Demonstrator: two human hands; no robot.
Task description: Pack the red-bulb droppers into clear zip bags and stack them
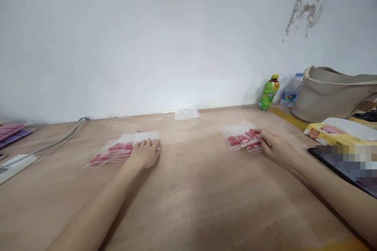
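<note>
On the left, a spread pile of small clear zip bags holding red pieces lies on the table. My left hand rests palm down over the right end of this pile, fingers slightly apart on the plastic. Further right is a smaller group of similar zip bags with red pieces inside. My right hand pinches a bag at the right edge of that group between thumb and fingers. What the red pieces are is too small to tell.
A flat clear bag lies by the wall. At right stand a green bottle, a clear bottle, a grey bin, a yellow tissue pack and a dark-edged device. A grey cable and pink and purple packets are left.
</note>
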